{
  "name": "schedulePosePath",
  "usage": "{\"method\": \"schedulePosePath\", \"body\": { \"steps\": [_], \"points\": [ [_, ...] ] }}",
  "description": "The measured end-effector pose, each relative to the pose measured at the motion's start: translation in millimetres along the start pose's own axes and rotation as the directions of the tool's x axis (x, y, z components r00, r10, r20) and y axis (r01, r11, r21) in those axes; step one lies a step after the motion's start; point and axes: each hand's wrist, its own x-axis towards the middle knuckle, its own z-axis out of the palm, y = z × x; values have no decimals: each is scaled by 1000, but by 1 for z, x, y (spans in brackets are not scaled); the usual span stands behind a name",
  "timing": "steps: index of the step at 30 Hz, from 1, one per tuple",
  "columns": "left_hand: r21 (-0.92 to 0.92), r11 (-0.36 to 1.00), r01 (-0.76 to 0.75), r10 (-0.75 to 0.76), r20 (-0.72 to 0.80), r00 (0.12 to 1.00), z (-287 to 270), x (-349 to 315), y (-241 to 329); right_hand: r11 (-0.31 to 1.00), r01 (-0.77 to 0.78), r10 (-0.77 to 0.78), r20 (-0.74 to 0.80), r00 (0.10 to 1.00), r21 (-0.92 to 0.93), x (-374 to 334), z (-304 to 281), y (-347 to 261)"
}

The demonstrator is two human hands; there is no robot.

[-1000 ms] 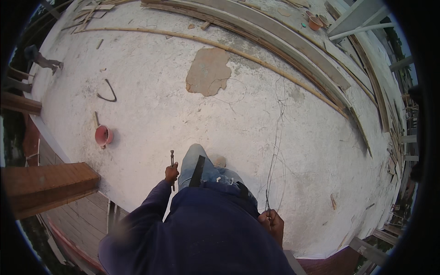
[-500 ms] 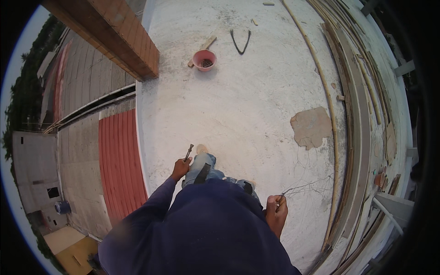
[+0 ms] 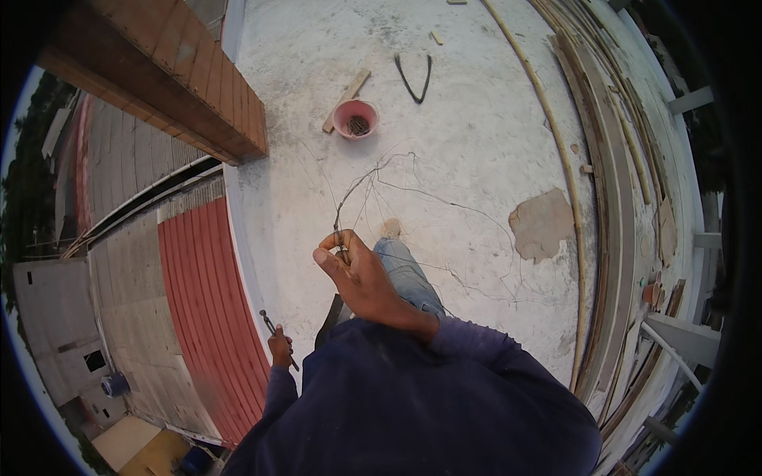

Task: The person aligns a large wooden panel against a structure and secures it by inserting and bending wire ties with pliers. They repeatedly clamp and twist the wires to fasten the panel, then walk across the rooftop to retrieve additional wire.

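My right hand [image 3: 361, 278] is raised in front of my body, with thumb and fingers closed on a bundle of thin dark wire [image 3: 343, 208]. Loose strands fan out from the bundle, one arching forward and others trailing to the right over the pale floor. Lower down at the left, my left hand [image 3: 280, 349] is wrapped around a slim dark pair of pincers [image 3: 268, 321], its jaws pointing up and its handles showing below the fist. Ahead of me a pink bucket [image 3: 355, 119] stands on the floor with small dark pieces inside.
A wood strip [image 3: 347, 99] lies beside the bucket, and a bent black strip [image 3: 414, 89] lies farther right. Long poles and boards [image 3: 607, 198] run along the right side. A brown post [image 3: 182, 79] rises at the left, near the roof edge above red sheeting [image 3: 210, 309].
My right hand has swung from low on the right up to the middle, bringing the wire with it. My left hand has drawn back and left with the pincers.
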Motion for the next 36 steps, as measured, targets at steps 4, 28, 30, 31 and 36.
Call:
{"method": "schedulePosePath", "body": {
  "steps": [4,28,30,31,36],
  "points": [
    [146,981,-126,126,12,992,49,-1,10,999,-47,48,-294,955,12,116,-40,62],
    [660,683,-313,214,229,950,47,204,241,885,-462,319,-806,499,65,225,-213,148],
    [692,647,-319,191,258,947,46,254,251,860,-507,356,-779,516,58,209,-199,160],
    [695,641,-326,181,276,944,45,272,263,863,-498,379,-761,526,86,200,-187,168],
    [597,653,-467,263,399,878,30,264,372,795,-574,530,-688,496,199,149,-74,203]
  ]
}}
